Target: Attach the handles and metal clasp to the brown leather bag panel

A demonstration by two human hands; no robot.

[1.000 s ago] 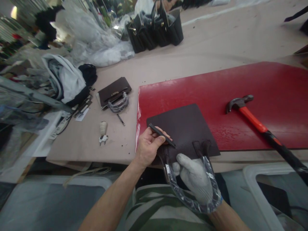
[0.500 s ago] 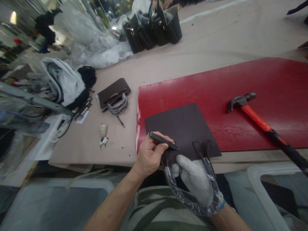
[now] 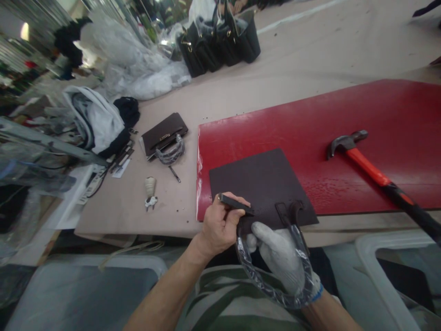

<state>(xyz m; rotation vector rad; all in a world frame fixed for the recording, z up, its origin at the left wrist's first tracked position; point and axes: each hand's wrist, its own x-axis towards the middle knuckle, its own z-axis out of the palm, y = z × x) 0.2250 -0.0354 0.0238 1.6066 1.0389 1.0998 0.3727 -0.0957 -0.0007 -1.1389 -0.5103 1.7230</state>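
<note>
A dark brown leather bag panel (image 3: 255, 177) lies partly on the red board, its near edge over the table's front. Its curved handle (image 3: 257, 280), wrapped in clear plastic, hangs toward me and loops around my right wrist. My bare left hand (image 3: 220, 225) is closed around a dark flat bar-shaped tool (image 3: 234, 203), whose far end rests at the panel near the left handle base. My right hand (image 3: 280, 255), in a white knit glove, grips the panel's near edge between the handle ends, thumb on top; its other fingers are mostly hidden.
A claw hammer (image 3: 372, 165) lies on the red board (image 3: 241, 133). To the left are a small brown bag (image 3: 165, 133), a pen-like tool (image 3: 174, 174) and an awl-like tool (image 3: 150, 193). Black handbags (image 3: 220, 46) stand behind. Plastic bins (image 3: 103, 262) flank me.
My left hand and the bar-shaped tool have shifted slightly right and down, and the tool lies flatter. My right hand keeps its hold on the panel. The view has moved a little.
</note>
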